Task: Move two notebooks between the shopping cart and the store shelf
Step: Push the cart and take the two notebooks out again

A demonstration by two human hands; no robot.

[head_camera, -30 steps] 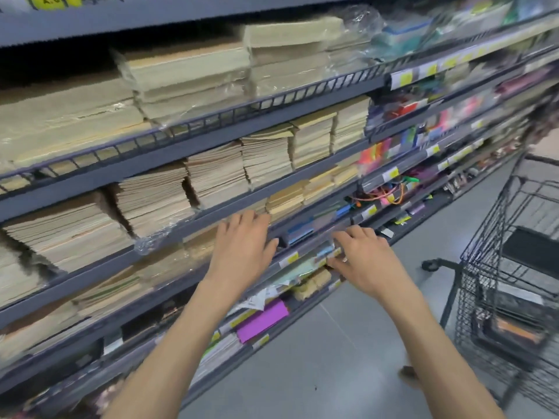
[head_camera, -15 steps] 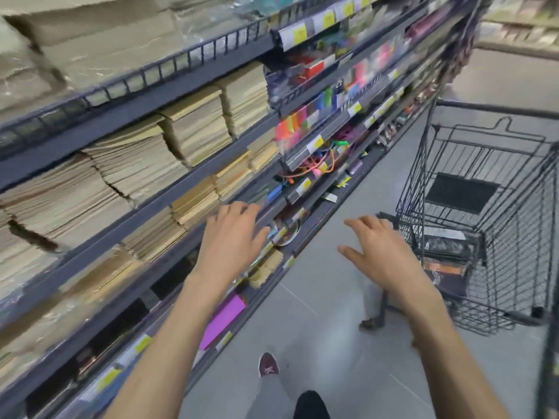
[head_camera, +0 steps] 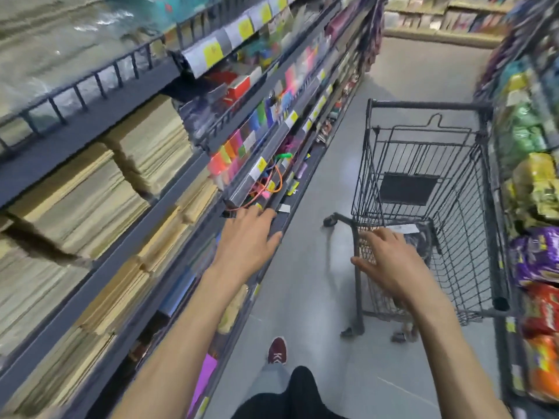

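A dark wire shopping cart [head_camera: 423, 189] stands in the aisle at the right. Dark items lie low in its basket [head_camera: 414, 240], partly behind my hand; I cannot tell whether they are notebooks. The store shelf [head_camera: 99, 267] runs along the left, packed with stacks of tan paper notebooks [head_camera: 81, 204]. My left hand [head_camera: 246, 240] hovers empty with fingers spread, beside the shelf's lower edge. My right hand [head_camera: 390, 261] is empty too, fingers apart, in front of the cart's near left side.
Colourful sticky notes and stationery [head_camera: 257, 122] fill the shelf farther along. Snack bags [head_camera: 535, 258] crowd a rack on the right, close to the cart. Grey floor [head_camera: 308, 297] runs between shelf and cart, with my red shoe [head_camera: 276, 350] on it.
The view has swung right from the shelf toward the aisle and cart. Both hands came away from the shelf edge; the right hand now reaches the cart's side.
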